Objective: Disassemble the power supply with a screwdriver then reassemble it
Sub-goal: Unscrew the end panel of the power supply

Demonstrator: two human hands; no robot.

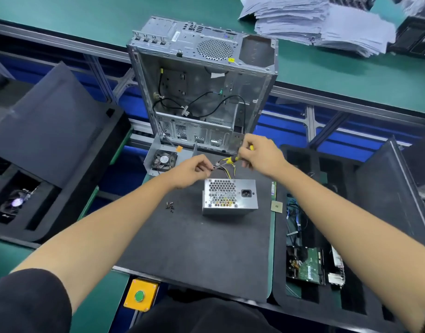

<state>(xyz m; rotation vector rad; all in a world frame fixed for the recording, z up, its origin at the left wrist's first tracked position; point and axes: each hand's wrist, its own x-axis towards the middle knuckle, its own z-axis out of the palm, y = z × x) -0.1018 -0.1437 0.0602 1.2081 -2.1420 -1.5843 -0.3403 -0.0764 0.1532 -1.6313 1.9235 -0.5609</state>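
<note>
The power supply (230,196) sits on the dark foam mat (194,248), its vented face and socket turned toward the person, and everything else reads best from it. Just behind it, the left hand (192,171) pinches the bundle of wires (224,165) that rises from the unit's far side, fingers curled round the strands. Behind and slightly right of the unit, the right hand (259,156) grips the yellow-handled screwdriver (233,159), its tip pointing toward the wires near the left fingertips. A small cluster of screws (170,206) lies on the mat just left of the unit, and the open computer case (201,92) stands well behind it, its supply bay empty. Judging by the loose screws and the empty bay, the unit is already out of the case, and the step in hand seems to be sorting the wiring. The next move likely calls for clearing the wires aside and bringing the screwdriver tip squarely onto a cover screw; which screw cannot be told.
</note>
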